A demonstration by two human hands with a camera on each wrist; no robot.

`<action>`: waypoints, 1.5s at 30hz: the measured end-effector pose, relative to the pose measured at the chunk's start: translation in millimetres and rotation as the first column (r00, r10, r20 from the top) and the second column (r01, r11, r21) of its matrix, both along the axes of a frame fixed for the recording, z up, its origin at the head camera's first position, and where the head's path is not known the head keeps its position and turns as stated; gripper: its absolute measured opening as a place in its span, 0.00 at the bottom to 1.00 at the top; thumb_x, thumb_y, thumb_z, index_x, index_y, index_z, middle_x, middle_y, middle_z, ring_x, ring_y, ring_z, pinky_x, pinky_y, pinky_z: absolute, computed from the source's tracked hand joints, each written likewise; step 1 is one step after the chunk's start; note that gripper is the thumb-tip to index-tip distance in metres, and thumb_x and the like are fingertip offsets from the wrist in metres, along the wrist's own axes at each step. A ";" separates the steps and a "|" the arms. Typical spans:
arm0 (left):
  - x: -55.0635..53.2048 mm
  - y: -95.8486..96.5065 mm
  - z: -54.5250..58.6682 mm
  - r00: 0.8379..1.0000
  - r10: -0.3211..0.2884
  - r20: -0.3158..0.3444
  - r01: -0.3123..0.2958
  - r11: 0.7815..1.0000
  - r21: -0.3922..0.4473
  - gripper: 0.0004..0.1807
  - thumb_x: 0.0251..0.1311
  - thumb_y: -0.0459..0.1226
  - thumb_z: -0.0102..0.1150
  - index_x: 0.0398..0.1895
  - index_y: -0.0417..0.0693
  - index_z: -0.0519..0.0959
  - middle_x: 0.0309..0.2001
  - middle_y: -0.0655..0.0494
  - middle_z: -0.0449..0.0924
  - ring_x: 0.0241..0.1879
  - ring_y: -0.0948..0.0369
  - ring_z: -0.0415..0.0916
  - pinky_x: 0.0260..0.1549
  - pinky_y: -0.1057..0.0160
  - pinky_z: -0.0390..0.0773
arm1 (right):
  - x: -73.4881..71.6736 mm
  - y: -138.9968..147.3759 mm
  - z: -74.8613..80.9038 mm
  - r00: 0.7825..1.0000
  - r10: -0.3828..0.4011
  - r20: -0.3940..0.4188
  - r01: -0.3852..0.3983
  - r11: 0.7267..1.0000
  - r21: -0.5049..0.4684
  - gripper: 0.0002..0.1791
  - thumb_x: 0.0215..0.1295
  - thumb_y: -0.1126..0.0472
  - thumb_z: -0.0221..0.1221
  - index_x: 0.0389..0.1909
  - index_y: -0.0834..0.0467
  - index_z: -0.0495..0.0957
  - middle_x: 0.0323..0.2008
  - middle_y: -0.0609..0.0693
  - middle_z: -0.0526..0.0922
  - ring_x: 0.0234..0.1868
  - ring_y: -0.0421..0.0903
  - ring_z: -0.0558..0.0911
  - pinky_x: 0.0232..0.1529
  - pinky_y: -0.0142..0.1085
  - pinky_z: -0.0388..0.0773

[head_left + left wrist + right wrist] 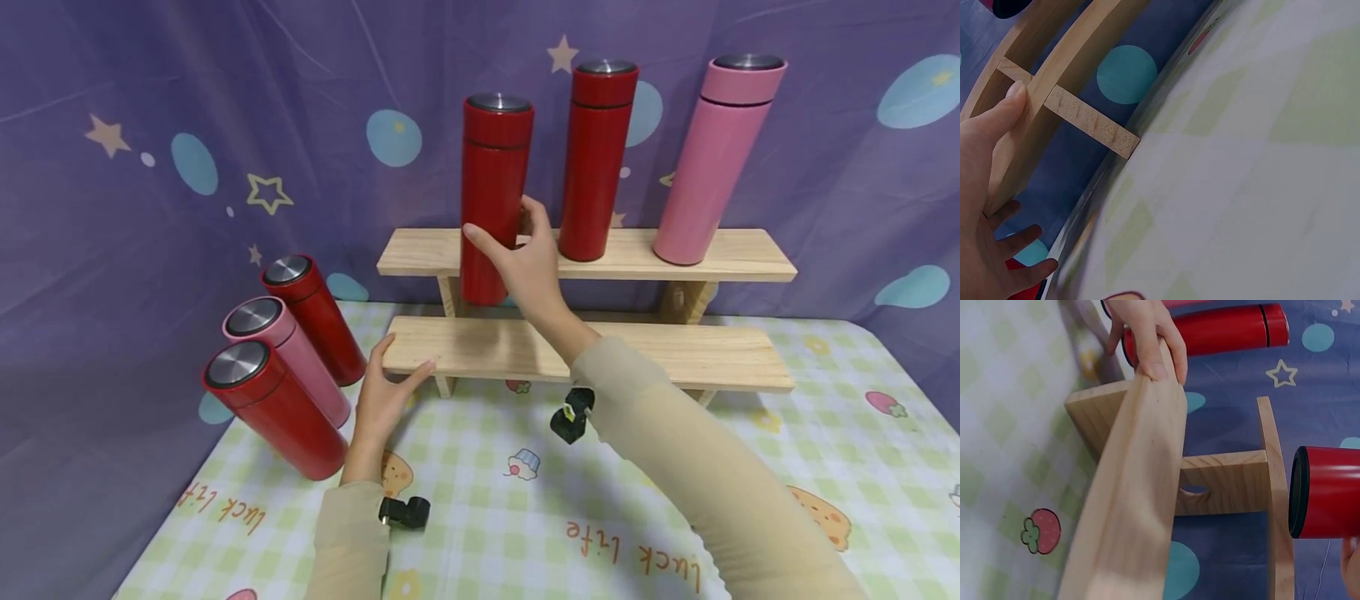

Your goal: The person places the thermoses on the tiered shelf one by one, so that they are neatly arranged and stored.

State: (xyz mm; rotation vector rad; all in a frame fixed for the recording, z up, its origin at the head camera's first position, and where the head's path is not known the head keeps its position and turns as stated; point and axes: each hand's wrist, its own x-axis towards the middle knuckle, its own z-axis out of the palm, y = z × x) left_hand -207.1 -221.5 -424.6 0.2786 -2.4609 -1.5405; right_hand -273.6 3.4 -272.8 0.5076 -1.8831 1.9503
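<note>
My right hand [531, 262] grips a red thermos bottle [491, 187] around its lower half, thumb in front. The bottle is upright, its base hanging above the lower board [465, 343] of a two-step wooden rack and overlapping the upper board [416, 252] in the head view. In the right wrist view, the dark underside of that thermos bottle [1329, 494] faces sideways beside the upper board. My left hand [381, 396] holds the left end of the lower board; its thumb [1007, 112] presses on the wood, and the other fingers reach round the end.
On the upper board stand another red bottle [600, 162] and a pink bottle [720, 162]. Left of the rack, two red bottles [288, 417] and a pink one [307, 362] stand on the checked tablecloth [480, 500]. A purple curtain [300, 67] hangs behind.
</note>
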 end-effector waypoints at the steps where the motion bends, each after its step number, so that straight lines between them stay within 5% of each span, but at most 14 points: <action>1: 0.1 0.0 0.0 1.000 0.000 0.000 0.000 1.000 0.000 0.54 0.49 0.63 0.70 0.77 0.63 0.55 0.77 0.54 0.52 0.74 0.54 0.49 0.69 0.42 0.52 | -1.3 -0.4 1.6 1.000 -0.001 0.005 0.001 1.000 -0.003 0.39 0.58 0.48 0.69 0.66 0.55 0.65 0.51 0.50 0.76 0.51 0.44 0.75 0.45 0.39 0.79; 18: -0.6 -2.3 0.7 1.000 0.009 0.006 -0.008 1.000 -0.016 0.54 0.48 0.64 0.69 0.77 0.64 0.55 0.76 0.54 0.53 0.74 0.53 0.50 0.69 0.40 0.51 | -26.9 -2.2 29.4 0.995 -0.099 0.019 0.096 0.988 0.120 0.41 0.56 0.43 0.70 0.66 0.53 0.64 0.53 0.47 0.78 0.51 0.40 0.77 0.49 0.35 0.77; 45: 1.3 -0.1 -1.5 1.000 0.006 0.004 -0.006 1.000 -0.007 0.54 0.48 0.64 0.70 0.77 0.64 0.55 0.76 0.53 0.52 0.74 0.52 0.49 0.68 0.40 0.52 | -56.7 -14.7 34.9 0.978 -0.145 0.153 0.096 0.953 0.289 0.49 0.56 0.43 0.71 0.74 0.55 0.60 0.61 0.49 0.75 0.58 0.42 0.75 0.57 0.34 0.73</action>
